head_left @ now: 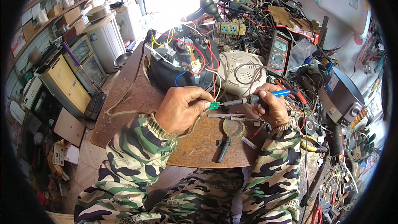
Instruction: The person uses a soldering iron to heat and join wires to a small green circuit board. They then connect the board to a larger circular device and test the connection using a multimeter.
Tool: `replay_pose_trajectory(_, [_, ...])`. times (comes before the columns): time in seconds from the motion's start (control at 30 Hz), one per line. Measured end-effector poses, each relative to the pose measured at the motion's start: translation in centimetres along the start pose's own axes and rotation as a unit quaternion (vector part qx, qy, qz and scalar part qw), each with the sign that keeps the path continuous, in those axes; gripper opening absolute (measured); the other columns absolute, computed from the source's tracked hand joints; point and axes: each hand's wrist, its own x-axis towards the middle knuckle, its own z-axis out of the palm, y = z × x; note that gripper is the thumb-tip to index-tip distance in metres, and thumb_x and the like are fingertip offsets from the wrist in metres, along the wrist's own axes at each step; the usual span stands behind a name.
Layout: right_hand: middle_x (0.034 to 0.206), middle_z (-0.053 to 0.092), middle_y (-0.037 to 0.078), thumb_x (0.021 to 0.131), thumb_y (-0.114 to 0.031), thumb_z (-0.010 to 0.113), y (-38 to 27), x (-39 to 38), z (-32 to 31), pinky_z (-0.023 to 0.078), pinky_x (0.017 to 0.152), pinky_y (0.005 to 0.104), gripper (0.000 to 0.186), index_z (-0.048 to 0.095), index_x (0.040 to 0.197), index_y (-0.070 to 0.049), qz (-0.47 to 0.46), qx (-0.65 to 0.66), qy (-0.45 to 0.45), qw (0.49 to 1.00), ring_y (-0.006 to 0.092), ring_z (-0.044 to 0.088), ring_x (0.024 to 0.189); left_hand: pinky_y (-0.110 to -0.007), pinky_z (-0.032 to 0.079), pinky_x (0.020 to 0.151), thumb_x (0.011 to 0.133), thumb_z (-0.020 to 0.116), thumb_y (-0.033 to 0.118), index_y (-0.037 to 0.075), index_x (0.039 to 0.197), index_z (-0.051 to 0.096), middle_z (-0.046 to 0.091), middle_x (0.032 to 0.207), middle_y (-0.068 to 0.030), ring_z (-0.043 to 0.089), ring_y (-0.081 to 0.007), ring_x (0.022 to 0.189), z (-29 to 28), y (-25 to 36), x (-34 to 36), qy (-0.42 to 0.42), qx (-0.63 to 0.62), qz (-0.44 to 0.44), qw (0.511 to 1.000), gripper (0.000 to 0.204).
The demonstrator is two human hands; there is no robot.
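Nearest my camera are two camouflage sleeves [271,170], coming in left and right, with matching trousers [199,195] between them. Past the cuffs I see the green board [214,105], held just above the table [190,155], near the middle of my view. The left hand [180,108] grasps its left end, pinched between thumb and fingers. The right hand [273,105] grips a soldering iron [251,99] like a pen by its blue handle, tip pointing left at the board; I cannot tell whether tip and board touch. A red wire and a white wire run down toward the board from the far side.

On the near side, tweezers [226,116] lie on the table, with a magnifier [229,137] nearer, its handle toward me, and a small pale strip [248,142] just to its right. Beyond the hands sits a black round housing [166,72] with wires and metal parts on top; a cream vented cover [242,71] stands just to its right. Farther right I see a multimeter [278,54] facing me, then a grey pot-shaped shell [340,95] above cluttered tools and wires. Well off to the left stands a yellow cabinet [66,83] below shelves [62,0].
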Motion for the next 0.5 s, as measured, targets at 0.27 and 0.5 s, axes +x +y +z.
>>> replay_pose_trajectory(0.27, [0.066,0.06,0.006,0.086,-0.016,0.07,-0.2,0.9,-0.4,0.049,0.045,0.0283,0.02,0.066,0.088,0.003,0.002,-0.012,-0.023,1.0,0.0123,0.053,0.046,-0.023,0.051,0.065,0.093,0.064,-0.001,-0.005,0.102,0.069,0.069,0.084,-0.0035,0.06,-0.007,0.071,0.0,0.0,-0.1,0.0,0.001,0.002,1.0,0.011])
replay_pose_trajectory(0.5, [0.063,0.056,0.006,0.091,-0.024,0.063,-0.2,-0.7,-0.6,0.044,0.044,0.0275,0.027,0.064,0.09,0.003,-0.029,-0.03,0.025,0.999,0.0123,0.049,0.045,-0.025,0.054,0.067,0.094,0.063,-0.002,-0.007,0.104,0.067,0.069,0.087,-0.0061,0.065,-0.0094,0.076,0.7,0.3,-0.2,0.032,-0.017,0.007,0.999,0.012])
